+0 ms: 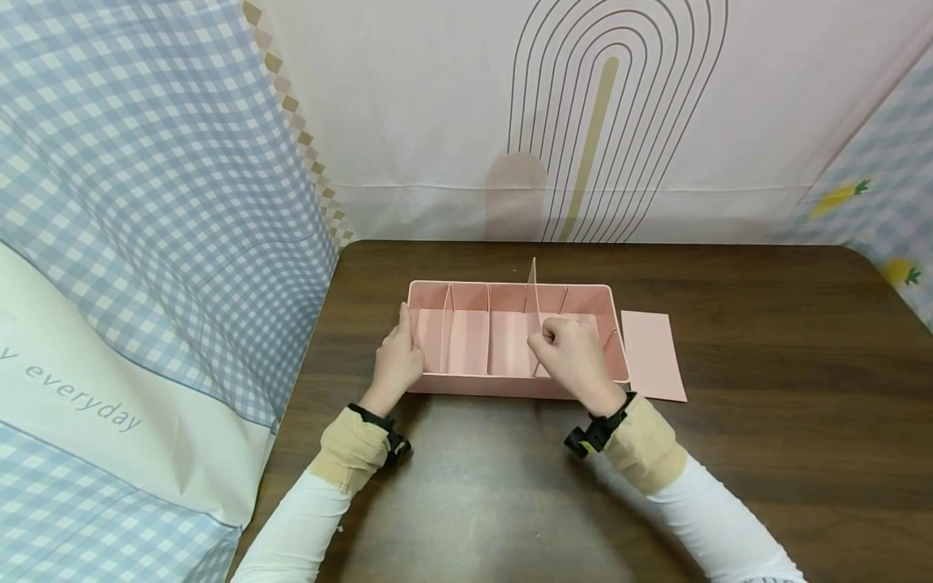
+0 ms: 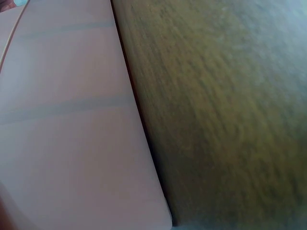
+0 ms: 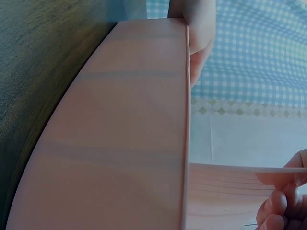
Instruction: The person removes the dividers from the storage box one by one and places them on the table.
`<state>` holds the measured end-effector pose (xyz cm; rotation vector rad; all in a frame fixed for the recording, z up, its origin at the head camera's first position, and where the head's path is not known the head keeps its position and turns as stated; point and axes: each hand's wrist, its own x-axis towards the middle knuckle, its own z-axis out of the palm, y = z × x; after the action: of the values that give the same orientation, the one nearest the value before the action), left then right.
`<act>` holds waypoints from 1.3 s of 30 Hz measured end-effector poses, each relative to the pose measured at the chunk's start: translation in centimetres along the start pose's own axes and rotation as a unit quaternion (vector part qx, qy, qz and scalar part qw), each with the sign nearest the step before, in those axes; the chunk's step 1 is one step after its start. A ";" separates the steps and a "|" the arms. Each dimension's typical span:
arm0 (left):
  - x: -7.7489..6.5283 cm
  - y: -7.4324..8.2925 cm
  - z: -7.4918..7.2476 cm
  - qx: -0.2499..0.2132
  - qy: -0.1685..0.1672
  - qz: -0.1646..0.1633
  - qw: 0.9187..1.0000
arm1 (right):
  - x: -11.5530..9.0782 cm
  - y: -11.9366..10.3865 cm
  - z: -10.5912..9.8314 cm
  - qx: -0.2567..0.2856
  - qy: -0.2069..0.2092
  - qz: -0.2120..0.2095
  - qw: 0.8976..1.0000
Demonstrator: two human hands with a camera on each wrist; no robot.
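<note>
A long pink divided box [image 1: 474, 385] lies lengthwise on the table, its open top facing up. My left hand [image 1: 397, 360] holds its left end, index finger stretched along the end wall and thumb at the front corner. A thin pink divider [image 1: 534, 285] stands across the box, its far end rising above the back rim. My right hand [image 1: 572, 355] pinches the near part of this divider. In the right wrist view, thumb and fingers [image 3: 283, 203] grip the divider's edge above the box. Other dividers [image 1: 446, 332] stand in the left part.
Flat on the brown table [image 1: 765, 364], a loose pink rectangular panel [image 1: 653, 356] lies close to the box's right end. A pale printed cloth [image 1: 423, 121] hangs behind the table. Blue checked cloth [image 1: 182, 202] drapes along the left side.
</note>
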<state>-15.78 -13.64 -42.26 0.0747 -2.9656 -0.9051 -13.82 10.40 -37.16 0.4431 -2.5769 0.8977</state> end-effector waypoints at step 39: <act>0.1 -0.2 0.1 -0.003 -0.003 -0.002 1.000 | -0.2 0.8 -2.7 0.022 0.015 0.089 0.996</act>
<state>-15.88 -13.78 -42.43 0.0785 -2.9690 -0.9157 -13.33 12.77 -35.66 0.2126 -2.6042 1.0145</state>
